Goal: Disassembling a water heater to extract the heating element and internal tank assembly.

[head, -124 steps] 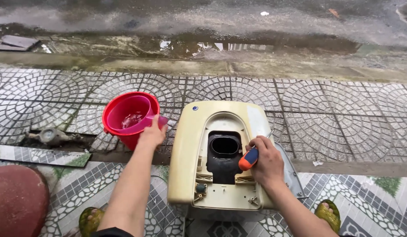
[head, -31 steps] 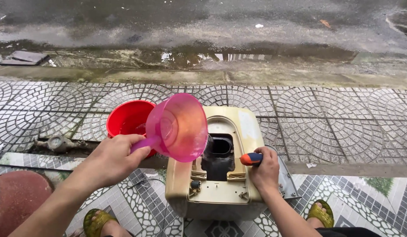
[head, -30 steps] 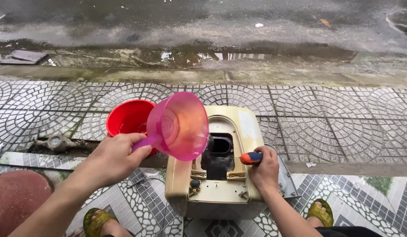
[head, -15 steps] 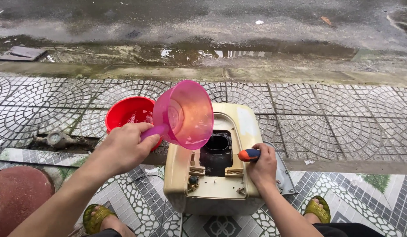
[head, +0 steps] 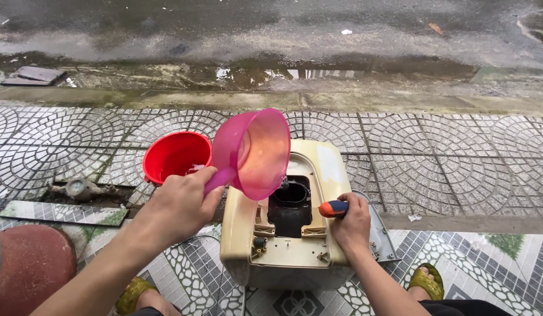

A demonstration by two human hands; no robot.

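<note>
Fingers of the left hand (head: 181,205) are wrapped tight round the handle of a pink scoop (head: 254,153), tipping it hard over so its open mouth faces the dark opening in the casing below. Fingers of the right hand (head: 351,222) are curled shut round a tool with an orange and blue handle (head: 333,208) while pressing on the casing's right edge.

By the look of it, this is the pouring step: water going from scoop into the opening, though no stream shows clearly. A steadier tilt aimed at the hole seems what the next move calls for, with the right hand bracing.

Largest first: the pavement (head: 459,152) fills the middle of the frame, grey blocks laid in fan circles, wet, with a puddled road along the top. Glazed patterned floor tiles (head: 195,269) run along the bottom. At bottom centre sits the cream casing (head: 283,257), smooth yellowed plastic with rounded corners and a black rectangular hollow (head: 290,208) in its middle. At lower left, a rounded dull-red shape (head: 26,269), matte. Left of centre, a red bucket (head: 175,155), glossy plastic, round, standing on the pavement just behind the left hand. Then the scoop, translucent pink, bowl-shaped, held above the casing's upper left. A small metal water meter (head: 78,188) lies at the left edge. Green sandals (head: 426,281) peek in at the bottom.
</note>
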